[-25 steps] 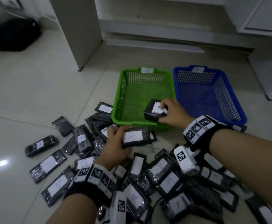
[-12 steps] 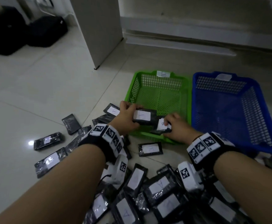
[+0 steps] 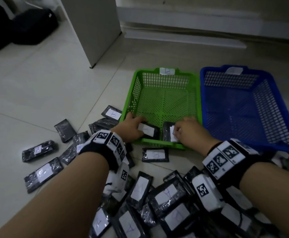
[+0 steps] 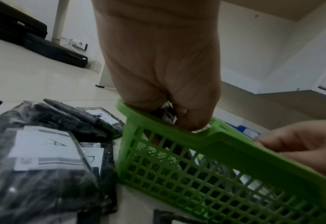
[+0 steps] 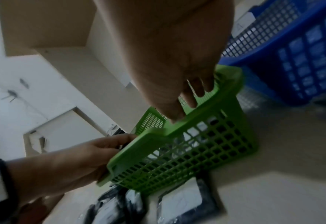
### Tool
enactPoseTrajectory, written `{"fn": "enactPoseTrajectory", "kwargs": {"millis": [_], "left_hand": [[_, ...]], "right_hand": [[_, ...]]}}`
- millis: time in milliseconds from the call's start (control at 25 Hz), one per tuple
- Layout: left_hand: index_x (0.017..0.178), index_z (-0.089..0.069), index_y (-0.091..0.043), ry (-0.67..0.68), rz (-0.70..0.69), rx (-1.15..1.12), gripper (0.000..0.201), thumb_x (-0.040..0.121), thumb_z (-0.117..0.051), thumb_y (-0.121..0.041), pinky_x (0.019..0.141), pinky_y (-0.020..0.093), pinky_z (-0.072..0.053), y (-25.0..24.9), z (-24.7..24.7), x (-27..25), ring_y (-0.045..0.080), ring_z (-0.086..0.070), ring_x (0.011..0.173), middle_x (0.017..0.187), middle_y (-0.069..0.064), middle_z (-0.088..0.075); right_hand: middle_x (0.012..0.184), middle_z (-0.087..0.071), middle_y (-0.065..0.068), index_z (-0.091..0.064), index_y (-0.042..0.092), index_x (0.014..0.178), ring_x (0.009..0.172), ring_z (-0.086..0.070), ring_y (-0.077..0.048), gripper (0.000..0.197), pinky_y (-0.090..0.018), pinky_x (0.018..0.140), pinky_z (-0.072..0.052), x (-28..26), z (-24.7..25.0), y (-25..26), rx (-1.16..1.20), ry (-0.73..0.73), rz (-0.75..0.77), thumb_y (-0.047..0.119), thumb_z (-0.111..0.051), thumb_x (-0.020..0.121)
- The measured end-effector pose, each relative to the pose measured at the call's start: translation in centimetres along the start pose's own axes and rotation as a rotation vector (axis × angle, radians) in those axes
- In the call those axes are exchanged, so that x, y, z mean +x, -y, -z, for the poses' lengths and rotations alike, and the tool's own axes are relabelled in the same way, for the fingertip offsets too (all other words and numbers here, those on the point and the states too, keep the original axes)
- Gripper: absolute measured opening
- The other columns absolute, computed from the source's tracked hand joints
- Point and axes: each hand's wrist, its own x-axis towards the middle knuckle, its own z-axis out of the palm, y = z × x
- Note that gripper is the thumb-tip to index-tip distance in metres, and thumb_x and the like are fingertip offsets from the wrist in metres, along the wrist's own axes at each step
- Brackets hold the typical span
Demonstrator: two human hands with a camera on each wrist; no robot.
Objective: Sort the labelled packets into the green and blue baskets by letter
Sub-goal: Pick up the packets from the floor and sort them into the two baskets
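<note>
While black packets lie in a big heap on the floor under my wrists, one packet marked B sits alone just in front of the green basket, and another B packet lies by its left corner. A black bag sits far off to the left. The blue basket stands right beside the green one. Both my hands reach over the green basket's near rim. My left hand holds a packet inside the basket, fingers curled on it (I cannot read its letter). My right hand pinches a second packet at its white label, near the basket's front wall.
</note>
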Motion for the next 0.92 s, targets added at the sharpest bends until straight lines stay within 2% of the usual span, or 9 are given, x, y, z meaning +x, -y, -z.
{"fn": "enactPoseTrajectory", "kwargs": {"millis": [80, 240, 360, 440, 520, 600, 680, 760, 920], "left_hand": [[0.137, -0.043, -0.029, 0.023, 0.026, -0.026, 0.050, 0.088, -0.054, -0.023, 0.108, 0.038, -0.037, -0.1, -0.2, 0.8, 0.031, -0.045, 0.122, 0.135, 0.009, -0.030], [0.132, -0.052, -0.025, -0.034, 0.011, 0.190, 0.043, 0.089, -0.052, -0.020, 0.110, 0.039, -0.033, -0.5, -1.6, 1.8, 0.030, -0.034, 0.128, 0.137, 0.009, -0.030], [0.120, -0.063, -0.027, -0.198, -0.031, 0.361, 0.033, 0.090, -0.050, -0.022, 0.102, 0.039, -0.038, -0.9, -2.2, 1.6, 0.029, -0.035, 0.118, 0.126, 0.008, -0.039], [0.115, -0.067, -0.021, -0.356, -0.092, 0.206, 0.031, 0.089, -0.050, -0.017, 0.094, 0.041, -0.042, -0.5, -2.8, 0.3, 0.029, -0.042, 0.110, 0.116, 0.008, -0.048], [0.105, -0.068, -0.018, -0.598, -0.138, 0.016, 0.027, 0.082, -0.054, -0.012, 0.086, 0.038, -0.044, 0.3, -4.2, -2.6, 0.026, -0.046, 0.102, 0.107, 0.007, -0.053], [0.097, -0.064, -0.016, -0.747, -0.136, -0.096, 0.021, 0.078, -0.055, -0.011, 0.082, 0.033, -0.039, 1.1, -6.4, -6.2, 0.022, -0.044, 0.097, 0.104, 0.006, -0.051], [0.092, -0.060, -0.018, -0.669, -0.129, -0.179, 0.017, 0.077, -0.051, -0.018, 0.081, 0.035, -0.042, 1.9, -8.9, -9.4, 0.021, -0.047, 0.093, 0.098, 0.002, -0.051], [0.095, -0.057, -0.027, -0.461, -0.075, -0.160, 0.021, 0.078, -0.047, -0.034, 0.083, 0.040, -0.046, 2.5, -11.0, -11.7, 0.019, -0.052, 0.093, 0.095, -0.004, -0.055], [0.130, -0.042, -0.036, -0.184, 0.006, 0.250, 0.071, 0.072, -0.047, -0.076, 0.099, 0.039, -0.032, 2.8, -13.1, -14.1, 0.020, -0.041, 0.120, 0.133, -0.010, -0.047]], "right_hand": [[0.098, -0.052, -0.001, -0.067, 0.015, 0.096, 0.102, -0.040, -0.016, 0.022, -0.029, 0.083, -0.034, -1.6, -0.4, 0.6, 0.186, -0.114, 0.029, 0.031, -0.053, 0.094], [0.095, -0.056, -0.001, -0.065, 0.015, 0.099, 0.100, -0.044, -0.019, 0.026, -0.033, 0.083, -0.038, -3.8, -2.0, 0.8, 0.211, -0.033, 0.130, 0.035, -0.048, 0.096], [0.093, -0.059, -0.005, -0.065, 0.011, 0.096, 0.098, -0.045, -0.023, 0.030, -0.036, 0.082, -0.038, -3.5, -2.8, 0.6, 0.236, -0.066, 0.122, 0.034, -0.045, 0.097], [0.091, -0.059, -0.005, -0.067, 0.013, 0.093, 0.095, -0.046, -0.024, 0.031, -0.038, 0.080, -0.041, -4.1, -2.8, 1.2, 0.179, -0.254, 0.142, 0.035, -0.045, 0.093], [0.090, -0.057, -0.004, -0.066, 0.013, 0.092, 0.091, -0.046, -0.020, 0.015, -0.033, 0.076, -0.042, -5.4, -3.2, 2.5, 0.121, -0.445, 0.284, 0.020, -0.053, 0.087], [0.089, -0.058, -0.006, -0.064, 0.009, 0.092, 0.089, -0.050, -0.022, 0.016, -0.032, 0.072, -0.045, -6.5, -4.6, 3.7, 0.072, -0.393, 0.507, 0.005, -0.054, 0.081], [0.106, -0.061, -0.011, -0.063, 0.006, 0.108, 0.101, -0.054, -0.029, 0.030, -0.040, 0.078, -0.051, -6.5, -6.5, 4.4, -0.025, -0.105, 0.536, 0.000, -0.052, 0.081], [0.138, -0.045, -0.014, -0.047, 0.006, 0.133, 0.125, -0.042, -0.031, 0.047, -0.044, 0.097, -0.044, -6.0, -7.8, 4.6, -0.162, 0.141, 0.383, -0.002, -0.048, 0.087], [0.141, -0.037, -0.014, -0.044, 0.006, 0.127, 0.126, -0.033, -0.031, 0.042, -0.038, 0.099, -0.038, -5.6, -8.4, 4.8, -0.234, 0.132, 0.322, -0.003, -0.047, 0.087]]}}
